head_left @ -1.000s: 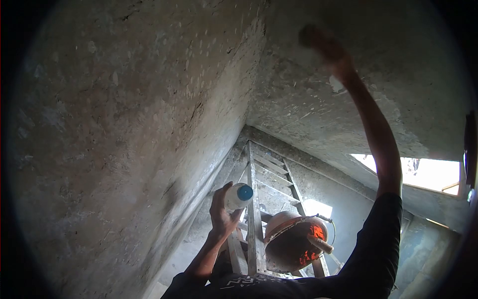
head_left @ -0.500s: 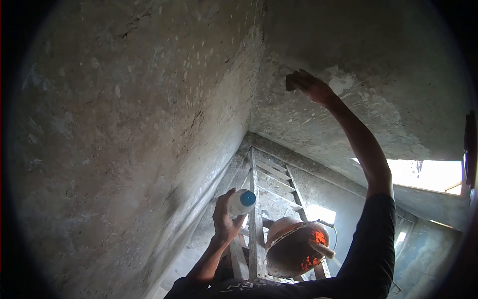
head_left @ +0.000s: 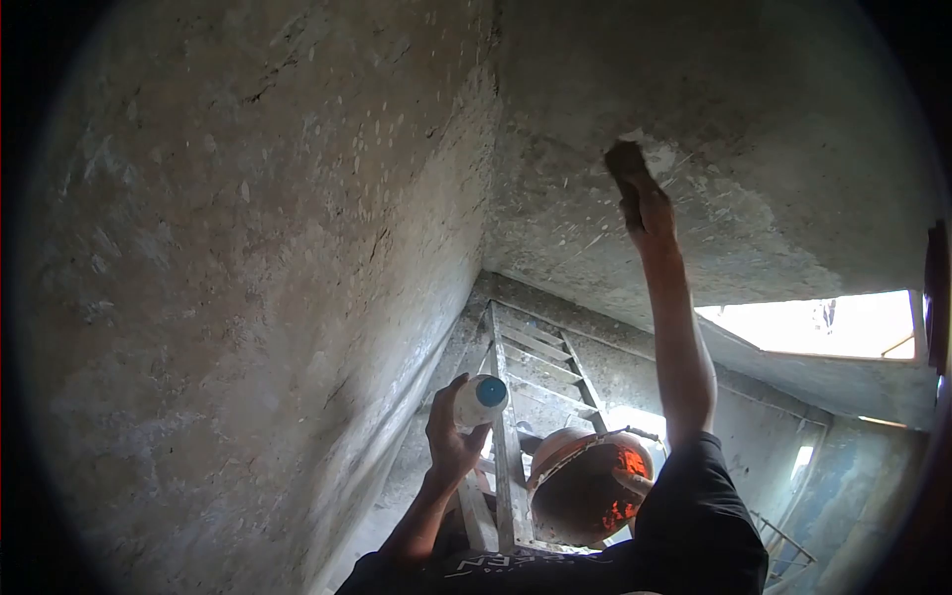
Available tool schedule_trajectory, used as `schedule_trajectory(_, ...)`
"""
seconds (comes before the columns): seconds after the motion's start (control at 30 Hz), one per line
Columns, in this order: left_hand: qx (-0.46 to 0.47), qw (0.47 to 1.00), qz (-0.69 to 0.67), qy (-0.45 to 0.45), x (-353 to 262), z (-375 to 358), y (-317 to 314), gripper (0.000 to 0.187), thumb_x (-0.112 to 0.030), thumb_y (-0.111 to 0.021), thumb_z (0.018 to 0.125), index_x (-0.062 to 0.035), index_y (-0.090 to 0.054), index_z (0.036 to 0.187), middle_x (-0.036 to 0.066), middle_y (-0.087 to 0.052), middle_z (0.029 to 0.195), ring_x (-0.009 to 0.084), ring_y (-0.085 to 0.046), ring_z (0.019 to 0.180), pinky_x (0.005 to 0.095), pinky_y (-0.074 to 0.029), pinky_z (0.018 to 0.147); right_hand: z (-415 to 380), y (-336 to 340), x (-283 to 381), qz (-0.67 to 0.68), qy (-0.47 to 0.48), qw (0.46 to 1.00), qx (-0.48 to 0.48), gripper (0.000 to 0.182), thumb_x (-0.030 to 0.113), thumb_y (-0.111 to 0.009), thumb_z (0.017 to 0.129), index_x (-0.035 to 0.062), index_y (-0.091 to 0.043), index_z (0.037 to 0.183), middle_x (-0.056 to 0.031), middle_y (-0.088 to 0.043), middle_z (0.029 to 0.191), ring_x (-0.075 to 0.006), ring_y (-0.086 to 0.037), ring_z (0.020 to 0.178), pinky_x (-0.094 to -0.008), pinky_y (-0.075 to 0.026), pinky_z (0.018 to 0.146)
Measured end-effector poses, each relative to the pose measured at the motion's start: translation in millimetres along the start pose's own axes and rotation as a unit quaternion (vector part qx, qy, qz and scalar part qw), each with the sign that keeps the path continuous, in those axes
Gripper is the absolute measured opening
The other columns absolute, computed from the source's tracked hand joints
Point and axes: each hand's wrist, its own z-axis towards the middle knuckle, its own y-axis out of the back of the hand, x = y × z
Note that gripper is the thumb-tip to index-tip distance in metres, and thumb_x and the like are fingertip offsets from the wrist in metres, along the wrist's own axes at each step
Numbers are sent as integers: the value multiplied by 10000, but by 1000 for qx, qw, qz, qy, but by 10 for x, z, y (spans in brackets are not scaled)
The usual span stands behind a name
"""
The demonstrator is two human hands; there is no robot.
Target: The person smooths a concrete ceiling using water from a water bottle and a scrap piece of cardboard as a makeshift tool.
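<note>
My left hand (head_left: 455, 433) is wrapped round a white bottle (head_left: 469, 409) with a blue cap, held beside the ladder. The cap faces up towards me. My right arm stretches up and forward, and my right hand (head_left: 651, 206) grips a dark, blocky pad (head_left: 626, 159) against the grey plastered surface (head_left: 754, 119). Whether that pad is a sponge or a sanding block I cannot make out. A pale patch (head_left: 666, 159) shows on the plaster beside it.
A ladder (head_left: 509, 456) stands below me, with a bucket (head_left: 580, 496) by its top, stained orange inside and holding a tool handle (head_left: 632, 482). A rough wall (head_left: 248, 297) rises on the left. On the right is a bright window opening (head_left: 813, 325).
My right hand has swung to the right along the plaster, its arm straightening and fingers now pointing upward with the dark pad. My left hand and the bottle have hardly moved.
</note>
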Motion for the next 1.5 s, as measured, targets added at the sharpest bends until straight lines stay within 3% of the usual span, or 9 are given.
schedule_trajectory(0.07, -5, 1000, 3, -4, -1, 13, -11, 669, -62, -794, 688, -11, -495, 1285, 198, -588, 1162, 358, -603, 1037, 427, -488, 882, -44, -226, 41, 115, 120, 983, -82, 419, 74, -555, 905, -62, -516, 1300, -74, -672, 1123, -124, -616, 962, -263, -491, 789)
schedule_trajectory(0.13, -12, 1000, 10, -5, 0, 8, 10, 657, -85, -802, 699, 2, -501, 1276, 195, -597, 1158, 350, -608, 1033, 425, -484, 890, -48, -394, 149, -443, 399, 755, -272, 486, -14, -531, 844, 89, -574, 1316, -139, -562, 1341, -237, -567, 1128, -312, -409, 995)
schedule_trajectory(0.27, -12, 999, 48, 12, -2, 14, 59, 654, -70, -807, 690, 9, -505, 1264, 200, -594, 1164, 350, -604, 1047, 410, -477, 905, 355, -851, 211, -323, 636, 639, -288, 560, -105, -520, 771, 108, -604, 1283, -108, -545, 1362, -324, -528, 1202, -360, -468, 975)
schedule_trajectory(0.47, -3, 999, 45, 8, 43, 15, 111, 639, -36, -789, 690, 12, -504, 1260, 200, -590, 1168, 350, -602, 1056, 411, -473, 911, 861, -1041, -109, -394, 636, 647, -149, 629, -153, -490, 718, 51, -535, 1311, -143, -453, 1427, -376, -299, 1393, -411, -356, 1120)
schedule_trajectory(0.67, -14, 999, 41, 26, 39, 3, 120, 626, -61, -800, 695, -2, -519, 1251, 169, -596, 1167, 313, -600, 1077, 400, -466, 930, 727, -717, -1065, -539, 518, 663, 35, 601, -141, -507, 731, 84, -558, 1286, -134, -474, 1409, -308, -396, 1349, -419, -381, 1104)
schedule_trajectory(0.9, -11, 999, 42, 16, 36, -25, 96, 627, -80, -806, 712, 1, -510, 1259, 175, -593, 1167, 319, -597, 1082, 405, -467, 929, 524, -1175, 648, -342, 723, 589, -111, 458, -131, -506, 781, 62, -639, 1174, -117, -591, 1283, -334, -529, 1224, -433, -435, 1053)
schedule_trajectory(1.0, -5, 999, 30, 19, 35, -41, 79, 619, -91, -809, 720, 1, -512, 1256, 177, -593, 1172, 326, -596, 1084, 412, -468, 932, 726, -1022, 619, -505, 654, 556, -97, 463, -89, -423, 924, 73, -529, 1345, -135, -449, 1445, -353, -343, 1382, -478, -316, 1119)
schedule_trajectory(1.17, -9, 999, 29, 16, 18, -13, 94, 615, -88, -805, 719, -1, -514, 1254, 179, -595, 1177, 336, -598, 1083, 411, -468, 933, 857, -579, -497, -612, 602, 512, -35, 380, -11, -548, 787, 54, -638, 1150, -109, -576, 1294, -277, -458, 1299, -421, -415, 1075)
schedule_trajectory(1.5, -8, 999, 37, 37, 3, -21, 113, 619, -75, -801, 711, -4, -513, 1255, 180, -593, 1184, 331, -598, 1089, 412, -469, 935, 400, -789, 560, -440, 678, 586, -63, 492, -135, -525, 694, 80, -655, 1117, -122, -612, 1219, -322, -521, 1218, -429, -467, 1014)
